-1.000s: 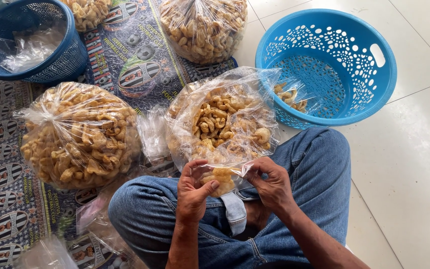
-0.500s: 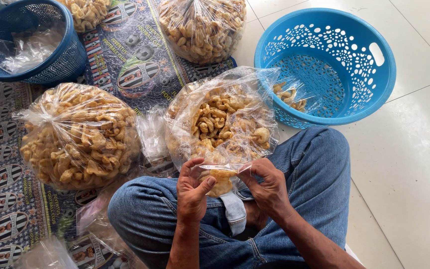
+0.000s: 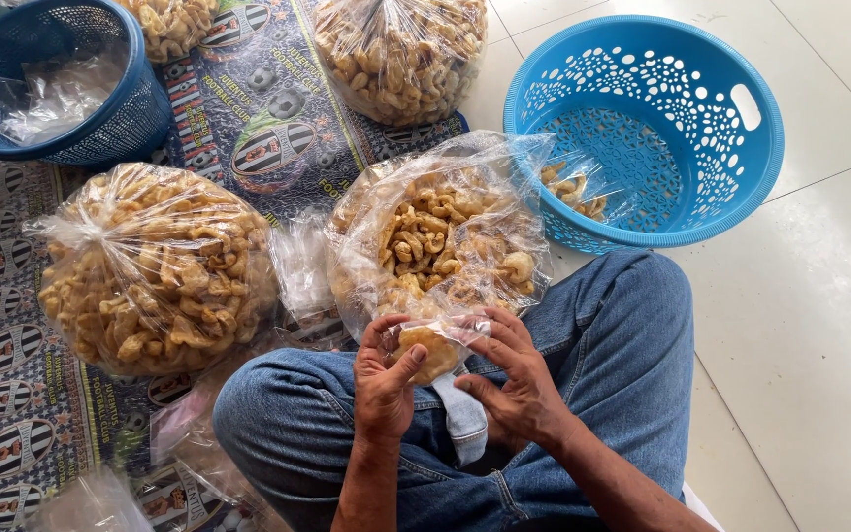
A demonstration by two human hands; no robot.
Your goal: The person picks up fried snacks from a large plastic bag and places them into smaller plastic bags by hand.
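While hands [image 3: 450, 379] pinch one packet [image 3: 427, 347] | big bags: four (tied) | baskets: two

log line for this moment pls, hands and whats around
left hand: holds small cracker packet | right hand: holds same packet | behind: open cracker bag | right: light blue basket

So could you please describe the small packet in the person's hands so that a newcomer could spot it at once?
Start at the light blue basket on the tiled floor, then drop to the open bag of crackers by the jeans-clad knee. Just below it, left hand and right hand pinch a small clear packet, far smaller than the big bags.
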